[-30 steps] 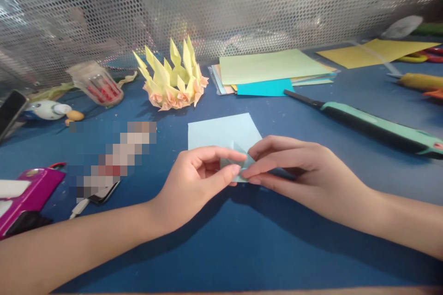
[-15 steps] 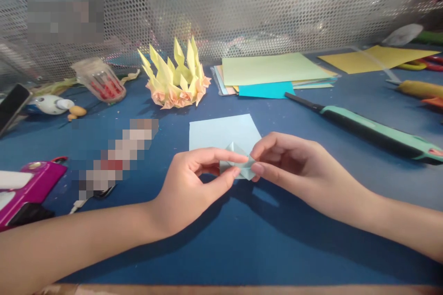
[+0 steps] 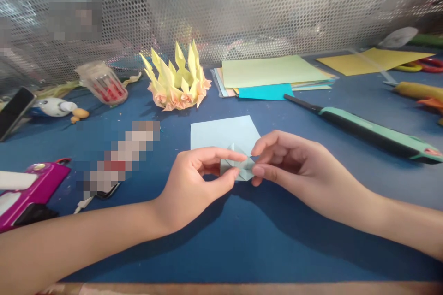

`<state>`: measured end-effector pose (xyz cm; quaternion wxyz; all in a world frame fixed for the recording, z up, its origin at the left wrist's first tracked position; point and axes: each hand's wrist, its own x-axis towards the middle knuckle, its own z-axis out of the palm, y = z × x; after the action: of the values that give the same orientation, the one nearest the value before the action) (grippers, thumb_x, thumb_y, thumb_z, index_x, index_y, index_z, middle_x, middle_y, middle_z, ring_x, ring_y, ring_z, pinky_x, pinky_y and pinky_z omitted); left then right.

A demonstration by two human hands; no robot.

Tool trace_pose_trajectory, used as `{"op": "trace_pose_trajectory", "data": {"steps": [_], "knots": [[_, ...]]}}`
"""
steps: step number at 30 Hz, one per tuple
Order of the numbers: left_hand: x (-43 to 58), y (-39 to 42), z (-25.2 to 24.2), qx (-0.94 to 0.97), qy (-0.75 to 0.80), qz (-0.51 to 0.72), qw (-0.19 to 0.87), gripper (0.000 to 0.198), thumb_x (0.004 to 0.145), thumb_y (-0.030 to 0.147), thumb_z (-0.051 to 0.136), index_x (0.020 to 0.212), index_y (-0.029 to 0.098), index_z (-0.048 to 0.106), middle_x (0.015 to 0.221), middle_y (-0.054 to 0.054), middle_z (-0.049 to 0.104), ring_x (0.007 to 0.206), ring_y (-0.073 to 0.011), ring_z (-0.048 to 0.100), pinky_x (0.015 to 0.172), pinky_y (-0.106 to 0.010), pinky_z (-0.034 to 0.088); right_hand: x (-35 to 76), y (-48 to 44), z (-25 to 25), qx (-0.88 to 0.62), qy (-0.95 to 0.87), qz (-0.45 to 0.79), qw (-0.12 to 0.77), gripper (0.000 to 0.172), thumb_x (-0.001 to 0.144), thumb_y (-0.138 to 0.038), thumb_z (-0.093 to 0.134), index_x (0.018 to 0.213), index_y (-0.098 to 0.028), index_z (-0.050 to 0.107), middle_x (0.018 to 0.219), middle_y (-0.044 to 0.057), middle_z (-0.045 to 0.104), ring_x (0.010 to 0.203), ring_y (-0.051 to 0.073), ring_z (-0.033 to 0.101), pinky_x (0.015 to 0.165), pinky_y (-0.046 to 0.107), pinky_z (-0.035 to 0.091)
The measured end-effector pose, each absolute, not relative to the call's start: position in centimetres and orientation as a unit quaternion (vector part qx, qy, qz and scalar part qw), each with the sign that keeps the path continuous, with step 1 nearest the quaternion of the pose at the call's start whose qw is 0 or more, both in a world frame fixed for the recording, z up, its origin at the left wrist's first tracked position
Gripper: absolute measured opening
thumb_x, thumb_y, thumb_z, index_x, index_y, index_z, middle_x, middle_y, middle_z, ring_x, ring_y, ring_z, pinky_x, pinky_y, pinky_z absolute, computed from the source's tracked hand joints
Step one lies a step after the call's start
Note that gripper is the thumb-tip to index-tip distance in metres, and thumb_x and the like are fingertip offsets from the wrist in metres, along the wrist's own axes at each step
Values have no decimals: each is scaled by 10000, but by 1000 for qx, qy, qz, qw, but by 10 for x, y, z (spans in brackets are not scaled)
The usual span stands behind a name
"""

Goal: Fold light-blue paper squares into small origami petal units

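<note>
1. Fingers work small folds above a blue tabletop [image 3: 242, 244]: the left hand [image 3: 197, 186] pinches folded paper [image 3: 246, 172] between thumb and index finger. A slackening grip could let the creases spring open.
2. Opposite, the right hand [image 3: 306, 166] appears to nip the folded paper's right corner between thumb and a lower finger, its index finger standing clear. An uneven pull there could skew a fold or tear the corner.
3. Just beyond the folded paper lies a flat pale-blue sheet [image 3: 221, 131]; brushing knuckles could shift or crease it.
4. Farther off, to the folded paper's right, rests a mint-and-black tool [image 3: 370, 133] with a long, dark nose. A wide swing of the right forearm could knock it.
5. Well beyond the folded paper, to its left, sits a spiky paper crown [image 3: 178, 99]; a careless forward reach could bend its thin points.
</note>
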<state>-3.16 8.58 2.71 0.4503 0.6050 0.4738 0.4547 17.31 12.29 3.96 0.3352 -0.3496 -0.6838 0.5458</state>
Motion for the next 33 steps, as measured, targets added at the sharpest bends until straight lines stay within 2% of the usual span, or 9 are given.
{"op": "trace_pose_trajectory", "data": {"steps": [2,5,7,11,14,20,27,33], "knots": [[-31,86,29,585,478,453,473,132,827,130,735,933,201,703,771,33,790,665,-94,700,644,-162,548,174,122,38,-347,-714,505,339,130,872,-232,739,886,-220,611,685,-27,704,643,127,711,611,204,551],[-29,86,32,529,489,447,531,305,821,182,769,980,236,514,671,78,742,545,-70,607,547,-149,472,176,121,35,-332,-778,400,355,62,918,-207,655,859,-219,638,735,-15,699,652,111,673,599,200,523],[-29,87,34,514,496,433,550,356,824,205,775,1011,246,474,646,92,715,518,-62,557,518,-142,420,177,121,34,-328,-804,338,362,78,918,-182,635,856,-225,655,749,-21,696,639,99,641,578,193,497],[-30,89,33,564,506,390,522,218,848,240,751,1038,203,649,598,72,638,557,-85,552,553,-175,423,177,124,33,-331,-814,290,380,104,928,-197,622,847,-242,669,753,-32,691,646,100,620,594,206,494],[-32,89,29,581,506,389,504,268,858,279,744,1117,212,724,658,36,671,623,-121,597,624,-215,470,177,125,32,-323,-816,274,394,102,938,-192,612,866,-242,663,781,-27,693,683,106,627,630,220,507],[-32,89,28,561,505,409,512,450,841,284,764,1286,246,714,739,4,740,690,-157,645,707,-258,536,176,124,31,-287,-836,267,384,96,916,-151,659,961,-229,692,909,4,680,758,108,619,684,227,529],[-31,87,29,576,498,418,496,504,832,263,767,1331,244,695,756,-2,780,692,-186,697,715,-289,593,175,121,29,-326,-816,275,391,64,905,-227,712,955,-238,673,859,-12,684,737,118,602,666,239,522],[-31,87,24,590,498,399,495,493,853,296,750,1341,265,691,865,-5,811,785,-235,734,751,-329,595,173,120,31,-295,-826,276,393,78,901,-154,681,898,-228,657,868,-4,678,753,115,603,666,238,515]]}}
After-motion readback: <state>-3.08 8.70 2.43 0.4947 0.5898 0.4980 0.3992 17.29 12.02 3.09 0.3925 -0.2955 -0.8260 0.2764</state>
